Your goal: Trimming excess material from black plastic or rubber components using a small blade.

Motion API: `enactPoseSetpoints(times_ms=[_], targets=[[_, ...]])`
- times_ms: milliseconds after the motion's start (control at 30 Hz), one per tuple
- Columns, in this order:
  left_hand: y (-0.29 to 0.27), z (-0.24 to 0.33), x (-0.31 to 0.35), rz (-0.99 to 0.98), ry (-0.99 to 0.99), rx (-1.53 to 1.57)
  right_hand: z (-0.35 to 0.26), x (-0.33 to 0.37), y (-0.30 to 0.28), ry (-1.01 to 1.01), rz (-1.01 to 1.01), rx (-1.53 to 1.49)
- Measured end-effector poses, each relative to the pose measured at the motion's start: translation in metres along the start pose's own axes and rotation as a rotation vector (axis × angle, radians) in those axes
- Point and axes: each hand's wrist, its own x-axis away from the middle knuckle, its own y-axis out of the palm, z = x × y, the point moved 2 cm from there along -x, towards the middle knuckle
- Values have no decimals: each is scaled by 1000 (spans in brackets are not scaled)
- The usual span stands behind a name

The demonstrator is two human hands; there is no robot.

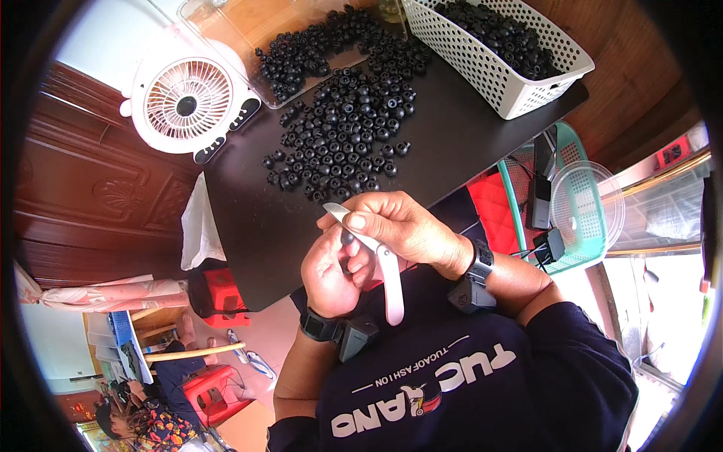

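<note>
My right hand point(403, 226) is closed round a folding knife point(392, 290) with a pale pink handle and a short silver blade. The handle hangs down below the fingers, and the thumb presses near the blade. Just under the blade, my left hand point(329, 275) pinches a small round black plastic part point(347, 238). Both hands meet close to my chest, at the near edge of the table. Beyond them lies a loose pile of hollow, round black plastic parts point(346, 135). My fingers partly hide the held part.
Black parts also fill a clear tray point(197, 19) tipped onto the dark table point(248, 248). A white perforated basket point(497, 90) of black pieces stands back right, a pink-white fan point(188, 105) back left. Lower right is a green basket point(568, 256); another person point(143, 422) sits lower left.
</note>
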Motion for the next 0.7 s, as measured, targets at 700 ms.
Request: enactPoseSetpoints(times_ms=[700], targets=[[11, -3, 1, 70, 42, 85, 1, -1, 1, -105, 71, -129]])
